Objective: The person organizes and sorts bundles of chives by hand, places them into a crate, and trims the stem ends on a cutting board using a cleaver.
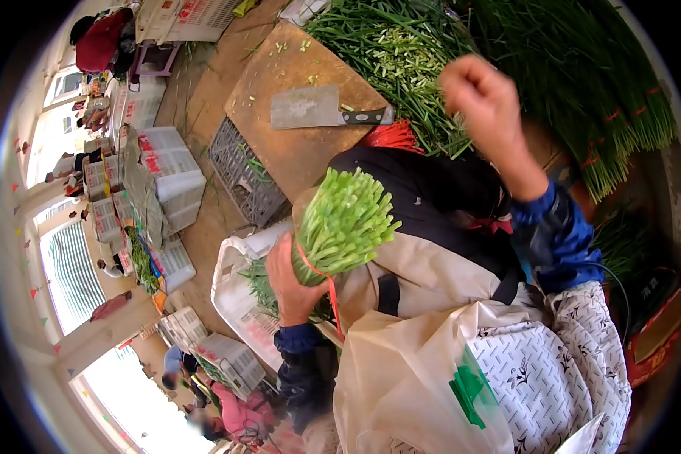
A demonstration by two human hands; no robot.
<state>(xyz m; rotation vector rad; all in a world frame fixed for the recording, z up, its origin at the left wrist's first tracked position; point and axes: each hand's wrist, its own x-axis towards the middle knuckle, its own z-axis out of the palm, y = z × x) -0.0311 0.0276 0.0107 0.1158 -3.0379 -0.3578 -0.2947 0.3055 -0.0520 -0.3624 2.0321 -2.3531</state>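
Note:
My left hand is wrapped around a bunch of chives, its pale-green cut ends facing up. A red band goes round the stems, with a loop of it hanging down. Raised near the heap of chive trimmings, my right hand is a slightly blurred fist; whatever it may hold is hidden. A cleaver with a black handle lies flat on the brown board. Beside its handle is a pile of red bands.
Tied bunches of chives lie at the upper right. A white crate stands past my left hand, and a grey crate is beside the board. Stacked white crates and several people are farther off. A plastic bag covers my lap.

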